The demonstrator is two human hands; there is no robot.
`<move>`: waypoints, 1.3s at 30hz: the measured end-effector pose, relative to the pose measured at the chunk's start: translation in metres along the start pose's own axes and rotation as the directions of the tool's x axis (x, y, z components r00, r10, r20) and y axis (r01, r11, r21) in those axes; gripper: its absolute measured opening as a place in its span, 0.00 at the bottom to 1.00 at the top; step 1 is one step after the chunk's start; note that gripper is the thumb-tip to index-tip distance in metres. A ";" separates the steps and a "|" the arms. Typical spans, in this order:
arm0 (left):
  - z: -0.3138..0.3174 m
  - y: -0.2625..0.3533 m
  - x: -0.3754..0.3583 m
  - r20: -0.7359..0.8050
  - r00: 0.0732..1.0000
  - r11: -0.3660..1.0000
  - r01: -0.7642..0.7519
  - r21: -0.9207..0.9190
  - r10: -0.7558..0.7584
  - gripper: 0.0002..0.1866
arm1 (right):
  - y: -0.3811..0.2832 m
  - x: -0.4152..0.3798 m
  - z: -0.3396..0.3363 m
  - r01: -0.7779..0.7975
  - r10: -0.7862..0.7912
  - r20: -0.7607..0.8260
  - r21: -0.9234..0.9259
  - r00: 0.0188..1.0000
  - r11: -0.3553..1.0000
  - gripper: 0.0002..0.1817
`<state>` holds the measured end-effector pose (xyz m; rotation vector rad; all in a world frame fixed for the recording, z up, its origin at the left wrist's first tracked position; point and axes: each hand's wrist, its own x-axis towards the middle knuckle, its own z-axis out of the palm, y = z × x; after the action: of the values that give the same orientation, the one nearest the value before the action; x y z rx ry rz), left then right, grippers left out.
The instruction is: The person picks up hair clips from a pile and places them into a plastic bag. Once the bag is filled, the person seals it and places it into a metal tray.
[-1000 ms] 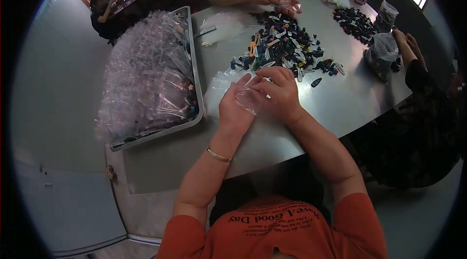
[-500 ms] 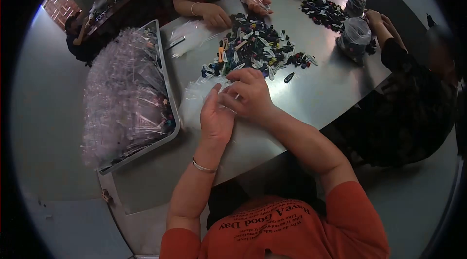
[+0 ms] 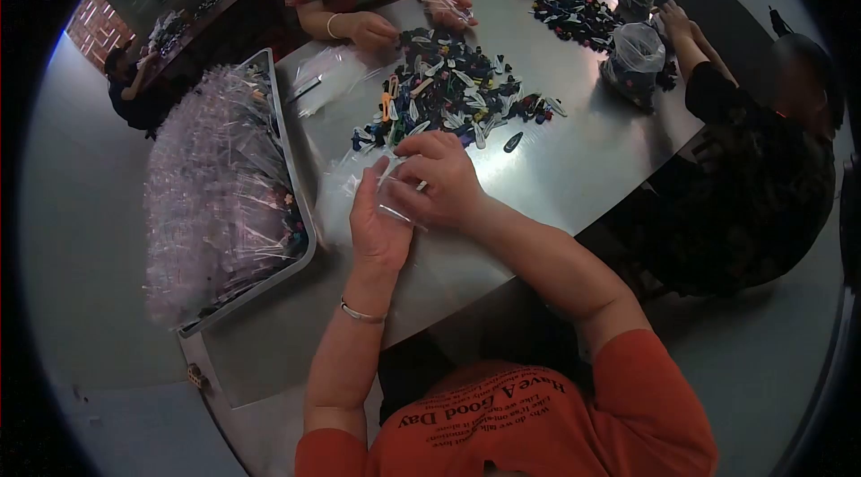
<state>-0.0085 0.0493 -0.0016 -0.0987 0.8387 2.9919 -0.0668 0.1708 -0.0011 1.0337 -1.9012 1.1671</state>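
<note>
My left hand [image 3: 378,230], palm up with a silver bangle at the wrist, holds a small transparent plastic bag [image 3: 395,213] against its fingers and palm. Over it my right hand [image 3: 444,179] is closed, its fingers bent down at the bag. A tiny pale item [image 3: 421,186] shows between the right fingers, too small to name. Just beyond both hands lies a heap of hair clips [image 3: 457,87] in black, white and colours. More flat transparent bags [image 3: 339,186] lie on the table left of my left hand. One dark hair clip [image 3: 513,142] sits apart at the right.
At the left a grey tray [image 3: 309,239] is piled with filled transparent bags. Across the metal table [image 3: 565,181], a co-worker's hands [image 3: 448,9] handle plastic bags. Another person's hands [image 3: 677,21] are at the right, near bulging bags [image 3: 635,65] and a second dark heap [image 3: 574,20].
The whole view has shifted slightly, so the table things appear further left. My hands stay together, and the plastic bag shows more plainly across my left palm.
</note>
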 end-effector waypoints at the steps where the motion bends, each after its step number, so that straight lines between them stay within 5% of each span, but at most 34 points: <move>1: 0.002 0.002 0.000 0.012 1.000 1.000 0.014 -0.021 -0.014 0.20 | 0.000 0.000 0.000 0.017 -0.017 0.018 0.014 1.000 1.000 0.08; 11: -0.010 0.000 0.003 -0.125 0.992 1.000 0.027 0.015 -0.025 0.19 | 0.005 -0.003 -0.002 0.021 -0.021 -0.027 -0.004 0.999 1.000 0.07; 14: -0.010 -0.001 0.003 -0.155 0.987 0.998 0.055 0.029 -0.050 0.18 | 0.005 -0.005 -0.009 -0.007 0.007 0.064 0.001 0.998 1.000 0.07; 19: -0.017 0.000 0.004 -0.139 0.987 0.996 0.072 -0.044 -0.078 0.19 | -0.008 -0.002 -0.033 -0.081 0.073 0.197 0.035 0.978 0.996 0.10; 21: -0.012 0.003 0.002 -0.161 0.983 0.995 0.077 -0.065 -0.086 0.19 | -0.012 -0.003 -0.052 -0.250 0.231 0.203 0.070 0.951 0.966 0.10; 24: -0.013 0.007 0.002 -0.185 0.977 0.988 0.085 -0.131 -0.108 0.18 | 0.030 -0.015 -0.090 -0.455 0.455 -0.008 0.009 0.890 0.890 0.08; 29: -0.011 0.009 0.001 -0.167 0.978 0.982 0.100 -0.158 -0.127 0.17 | 0.116 -0.042 -0.153 -0.555 0.539 -0.229 -0.592 0.811 0.584 0.12; 32: -0.012 0.009 0.001 -0.142 0.981 0.982 0.107 -0.158 -0.130 0.17 | 0.126 -0.040 -0.155 -0.597 0.662 -0.194 -0.658 0.724 0.460 0.12; 36: -0.013 0.012 0.002 -0.123 0.984 0.978 0.109 -0.180 -0.132 0.18 | 0.128 -0.037 -0.153 -0.565 0.654 -0.178 -0.694 0.736 0.447 0.12; 39: -0.009 0.014 0.001 -0.177 0.978 0.979 0.077 -0.188 -0.111 0.19 | 0.125 -0.042 -0.152 -0.724 0.705 -0.248 -0.449 0.664 0.524 0.11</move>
<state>-0.0097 0.0328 -0.0027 -0.4179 0.5546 2.9946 -0.1369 0.3577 -0.0281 -0.1356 -2.5104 0.9394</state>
